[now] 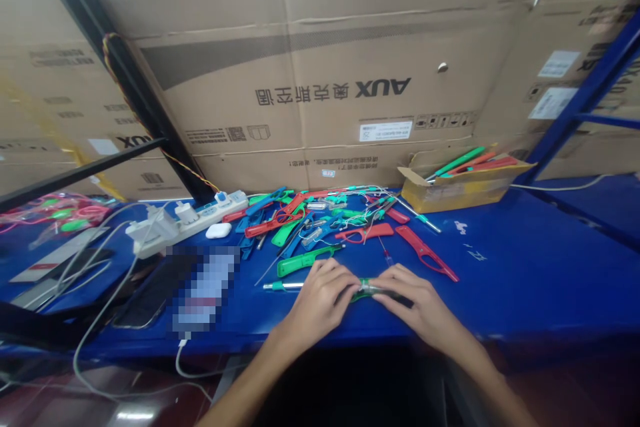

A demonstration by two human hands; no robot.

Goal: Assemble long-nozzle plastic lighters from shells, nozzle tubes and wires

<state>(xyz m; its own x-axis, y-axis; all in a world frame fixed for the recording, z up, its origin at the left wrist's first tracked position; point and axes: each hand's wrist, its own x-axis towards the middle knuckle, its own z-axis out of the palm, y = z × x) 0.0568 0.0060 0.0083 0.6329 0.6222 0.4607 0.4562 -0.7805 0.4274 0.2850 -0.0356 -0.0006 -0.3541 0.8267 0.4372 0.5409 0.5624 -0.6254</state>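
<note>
Both hands are on a green stick lighter (367, 289) lying low over the front of the blue table, its metal tube (287, 286) pointing left. My left hand (325, 293) closes its fingers on the lighter's left part. Around the right part, the fingers of my right hand (413, 297) are bent and pinching; some detail between the fingertips is hidden or blurred. Just beyond the hands lie a green handle shell (307, 260), a red handle shell (427, 253) and a thin screwdriver-like tool (387, 257).
Behind sits a pile of red, green and blue lighter parts (295, 220) with wires. An open carton (455, 193) holds more parts at right. At left are a power strip (200, 223), a white earbud case (219, 231), phones (205, 290) and cables. Large cardboard boxes (320, 47) wall the back.
</note>
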